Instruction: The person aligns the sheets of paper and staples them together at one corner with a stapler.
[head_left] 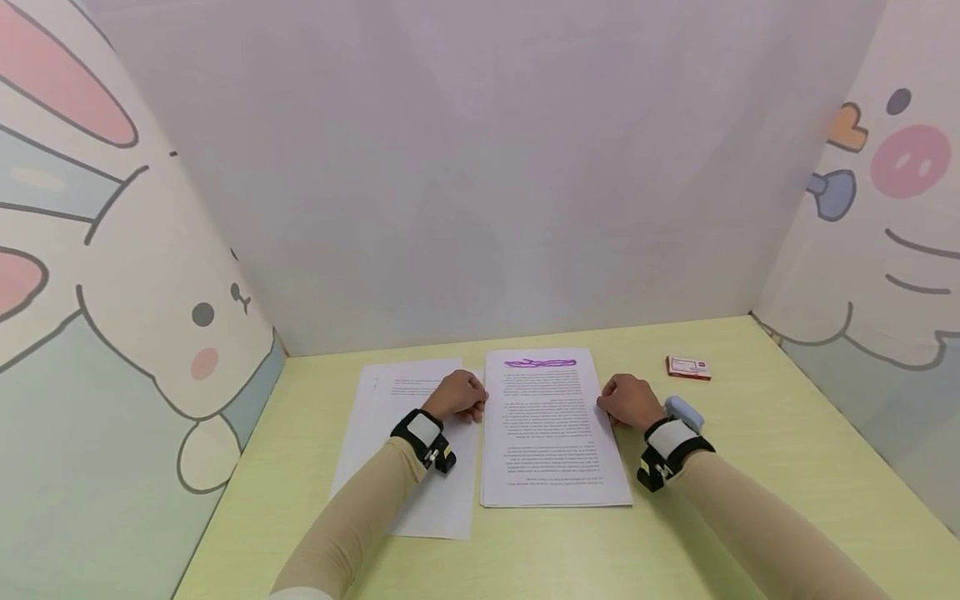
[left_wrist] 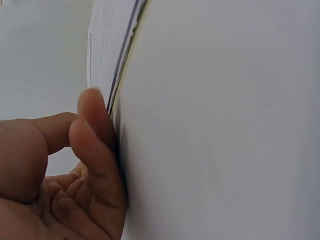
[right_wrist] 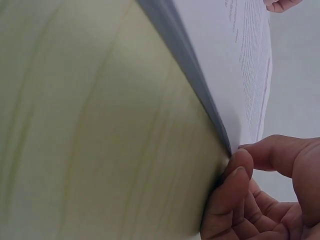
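A stack of printed pages with a purple scribble at its top lies on the yellow-green table. My left hand sits at the stack's left edge, over a second white sheet. In the left wrist view its curled fingers meet the stack's edge, thumb close by. My right hand is at the stack's right edge. The right wrist view shows fingertips under that edge and the thumb above.
A small red-and-white box lies at the back right of the table. A light-blue object sits just behind my right wrist. Cartoon-printed panels wall in the table on the left, back and right.
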